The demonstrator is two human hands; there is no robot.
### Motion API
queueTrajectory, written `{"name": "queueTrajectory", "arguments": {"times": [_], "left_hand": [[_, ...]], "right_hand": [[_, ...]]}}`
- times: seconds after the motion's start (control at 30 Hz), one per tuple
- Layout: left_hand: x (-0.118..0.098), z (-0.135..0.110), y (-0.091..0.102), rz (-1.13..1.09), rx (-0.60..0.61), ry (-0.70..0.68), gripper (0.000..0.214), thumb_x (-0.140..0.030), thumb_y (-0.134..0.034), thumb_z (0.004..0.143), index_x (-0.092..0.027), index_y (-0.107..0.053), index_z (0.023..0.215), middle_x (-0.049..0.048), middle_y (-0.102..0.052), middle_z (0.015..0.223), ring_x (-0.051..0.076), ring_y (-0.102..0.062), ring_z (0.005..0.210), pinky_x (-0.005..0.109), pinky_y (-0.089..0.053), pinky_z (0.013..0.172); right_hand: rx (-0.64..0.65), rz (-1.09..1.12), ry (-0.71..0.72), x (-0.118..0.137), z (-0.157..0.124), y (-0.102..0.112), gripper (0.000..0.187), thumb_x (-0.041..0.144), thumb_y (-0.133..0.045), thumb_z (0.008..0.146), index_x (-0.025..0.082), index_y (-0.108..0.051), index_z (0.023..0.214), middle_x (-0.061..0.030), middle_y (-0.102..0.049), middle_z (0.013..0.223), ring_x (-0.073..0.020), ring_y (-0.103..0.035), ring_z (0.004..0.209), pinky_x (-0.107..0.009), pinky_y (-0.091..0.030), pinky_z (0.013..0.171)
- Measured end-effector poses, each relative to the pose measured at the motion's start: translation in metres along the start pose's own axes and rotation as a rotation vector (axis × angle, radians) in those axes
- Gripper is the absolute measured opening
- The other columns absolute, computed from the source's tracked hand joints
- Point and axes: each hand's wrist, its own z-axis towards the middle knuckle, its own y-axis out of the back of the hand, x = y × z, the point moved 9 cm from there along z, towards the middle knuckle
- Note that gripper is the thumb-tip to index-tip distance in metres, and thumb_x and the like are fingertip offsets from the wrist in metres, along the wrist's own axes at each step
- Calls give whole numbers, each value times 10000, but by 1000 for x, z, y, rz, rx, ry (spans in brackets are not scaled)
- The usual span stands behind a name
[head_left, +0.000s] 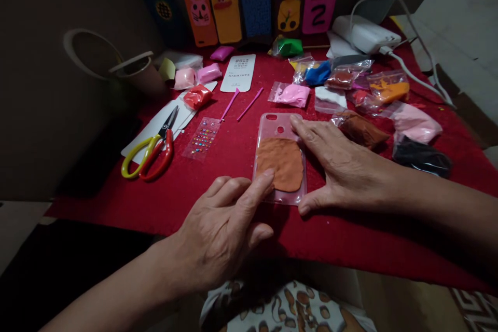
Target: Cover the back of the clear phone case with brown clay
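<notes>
A clear phone case lies flat on the red cloth, its camera cut-outs at the far end. A flattened sheet of orange-brown clay covers its middle and most of its lower part. My left hand presses the clay's lower left with the tip of its index finger; the thumb is apart and the other fingers curl. Along the right side, my right hand steadies the case, index finger at the upper right corner and thumb at the lower right.
Scissors with yellow and red handles lie left, by a gem sticker sheet. Two pink sticks lie beyond the case. Bagged clay is spread on the right, below a white power bank. Decorated cases stand behind.
</notes>
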Motion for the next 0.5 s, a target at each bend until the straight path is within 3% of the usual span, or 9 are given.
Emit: {"name": "queueTrajectory", "arguments": {"times": [0.2,0.5], "left_hand": [[0,3,4,-73,-63,-2,624,-354,-383,1002,-85,-151,1515,136,-641,1251,232,-503,1076,377,-424,925],[-5,3,-3,-13,-2,-28,623,-375,-370,1003,-58,-182,1505,140,-660,1208,243,-507,1086,388,-414,942]], "right_hand": [[-10,5,13,0,0,0,1318,756,-692,591,91,-51,1531,-266,-362,1452,-422,-359,1331,-623,-371,1039],[-4,10,16,0,0,-1,1313,761,-685,594,76,-66,1527,-280,-331,1475,-437,-319,1360,-630,-349,1051]]}}
